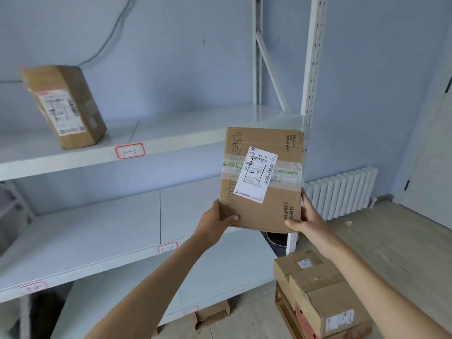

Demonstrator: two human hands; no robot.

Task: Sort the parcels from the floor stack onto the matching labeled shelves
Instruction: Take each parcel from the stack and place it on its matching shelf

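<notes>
Both hands, left (215, 222) and right (309, 220), keep a grip on a raised box (261, 179) before the shelves (73, 155); its label (256, 174) reads "505 101 19 525", the print "RELIABLE FOR MOM & BABY".

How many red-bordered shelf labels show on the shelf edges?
4: top shelf label, middle shelf label, left lower label, bottom label partly cut off. Others may be hidden.

a white ribbed radiator (341, 192) stands against a pale blue wall (367, 69) at the right. a grey cable (110, 37) curves down the wall at upper left. light wood floor (403, 241) spreads below, beside a white door (435, 155).
</notes>
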